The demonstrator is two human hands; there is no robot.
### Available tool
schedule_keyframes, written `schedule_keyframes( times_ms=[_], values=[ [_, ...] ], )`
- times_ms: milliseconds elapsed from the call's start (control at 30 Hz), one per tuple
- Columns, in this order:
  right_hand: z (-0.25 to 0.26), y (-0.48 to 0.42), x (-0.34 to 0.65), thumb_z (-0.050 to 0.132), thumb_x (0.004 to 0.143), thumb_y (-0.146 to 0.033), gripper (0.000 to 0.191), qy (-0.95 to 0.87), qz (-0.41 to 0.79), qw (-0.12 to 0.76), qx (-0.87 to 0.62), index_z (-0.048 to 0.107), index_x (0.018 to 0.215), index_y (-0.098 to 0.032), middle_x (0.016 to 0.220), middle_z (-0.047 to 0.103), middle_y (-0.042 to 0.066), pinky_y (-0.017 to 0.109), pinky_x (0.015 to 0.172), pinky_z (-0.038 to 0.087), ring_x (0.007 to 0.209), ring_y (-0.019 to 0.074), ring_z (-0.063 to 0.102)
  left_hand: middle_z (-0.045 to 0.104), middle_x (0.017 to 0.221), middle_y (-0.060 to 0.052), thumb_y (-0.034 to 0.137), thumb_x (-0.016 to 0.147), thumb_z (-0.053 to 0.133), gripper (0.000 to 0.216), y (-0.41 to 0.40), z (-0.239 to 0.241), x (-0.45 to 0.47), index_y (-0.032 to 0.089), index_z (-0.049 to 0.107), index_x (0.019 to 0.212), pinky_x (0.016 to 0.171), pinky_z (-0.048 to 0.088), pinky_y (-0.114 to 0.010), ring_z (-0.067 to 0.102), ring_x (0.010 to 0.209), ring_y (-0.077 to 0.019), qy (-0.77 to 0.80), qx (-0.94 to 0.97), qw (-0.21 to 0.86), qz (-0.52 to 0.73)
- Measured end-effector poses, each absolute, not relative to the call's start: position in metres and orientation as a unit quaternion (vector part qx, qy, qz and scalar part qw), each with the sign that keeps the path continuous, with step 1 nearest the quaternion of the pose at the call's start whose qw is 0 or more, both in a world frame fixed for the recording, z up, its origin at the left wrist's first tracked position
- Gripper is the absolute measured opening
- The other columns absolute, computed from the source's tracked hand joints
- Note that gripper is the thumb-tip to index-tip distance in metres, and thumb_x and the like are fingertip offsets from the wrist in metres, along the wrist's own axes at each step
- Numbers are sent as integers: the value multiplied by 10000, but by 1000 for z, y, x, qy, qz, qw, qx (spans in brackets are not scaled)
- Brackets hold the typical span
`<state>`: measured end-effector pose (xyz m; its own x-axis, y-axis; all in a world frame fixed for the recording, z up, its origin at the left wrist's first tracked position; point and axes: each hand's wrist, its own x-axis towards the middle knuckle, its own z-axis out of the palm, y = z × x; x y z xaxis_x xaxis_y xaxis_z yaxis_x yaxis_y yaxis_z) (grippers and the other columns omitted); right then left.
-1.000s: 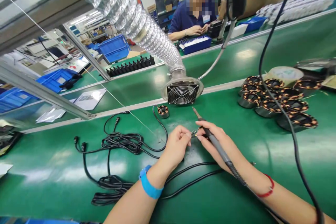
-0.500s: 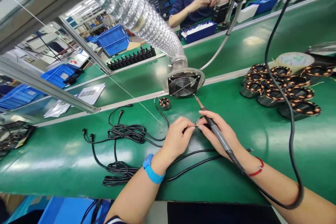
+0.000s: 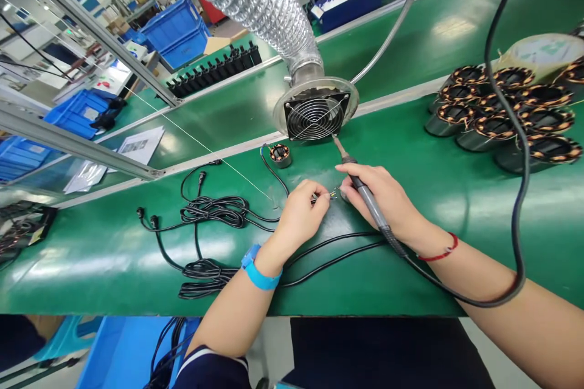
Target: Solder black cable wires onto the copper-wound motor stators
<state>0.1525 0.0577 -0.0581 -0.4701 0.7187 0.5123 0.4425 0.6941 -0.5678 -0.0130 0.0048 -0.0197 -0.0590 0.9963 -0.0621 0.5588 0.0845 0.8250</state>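
A green bench (image 3: 114, 243) spans the view, and from twelve o'clock above it a silver foil duct (image 3: 274, 9) comes down, ending in a hood with a black fan (image 3: 316, 118) beyond the hands. At eight o'clock from the hands, below the bench's near edge, a blue bin (image 3: 118, 352) holds black cables. A cluster of wound metal cores (image 3: 495, 127) stands close-packed at two o'clock from the right hand. Two coiled black cables lie on the bench: the upper coil (image 3: 219, 211) at nine o'clock from the left hand, the lower coil (image 3: 203, 273) at eight. The right hand (image 3: 385, 197) sits at three o'clock from the left hand (image 3: 301, 213). The soldering iron (image 3: 371, 203) is gripped firmly in the right hand, its tip pointing to eleven o'clock and overlapping the fan's four o'clock edge in this view; I cannot tell whether they touch. A single wound core (image 3: 281, 161) stands at eleven o'clock from the left hand. Smallest are the bare wire ends (image 3: 333, 194) of a cable pinched between the left thumb and forefinger, near the right fingertips; contact there is too small to tell.
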Motion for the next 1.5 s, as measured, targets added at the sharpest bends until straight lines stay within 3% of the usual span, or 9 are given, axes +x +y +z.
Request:
schedule_keyframes(
  times_ms=[333,433,633,1067,1500],
  values=[
    [-39,38,171,534,947,-297,330,-784,200,412,-420,577,1268,-235,990,738,43,351,840,536,918,197,697,585,817,-9,113,860,552,133,5,-19,-14,163,588,742,699,416,-232,537,780,-119,643,608,332,327],
    [-35,18,185,568,944,-311,312,-771,209,428,-423,603,1249,-252,946,728,37,319,768,554,814,176,693,585,822,-11,108,859,556,135,5,-21,-13,163,584,739,694,418,-233,539,777,-118,647,611,323,322],
    [-49,-7,189,604,882,-160,239,-759,184,510,-361,619,1096,-266,877,702,16,282,633,551,714,154,666,586,827,-9,93,859,554,143,7,-24,-13,167,573,738,752,438,-247,539,787,-118,639,635,296,319],
    [-50,-6,188,600,881,-178,186,-784,189,472,-356,646,1031,-277,889,744,1,254,640,589,703,146,714,595,832,-11,90,860,541,141,7,-27,-14,175,562,750,765,434,-270,531,787,-127,629,662,262,312],
    [-50,-8,186,588,896,-194,196,-771,193,472,-382,604,1061,-298,894,725,12,315,634,567,733,179,697,594,838,-12,76,852,549,143,7,-30,-15,175,566,750,771,428,-267,533,807,-129,624,664,246,331]
  ],
)
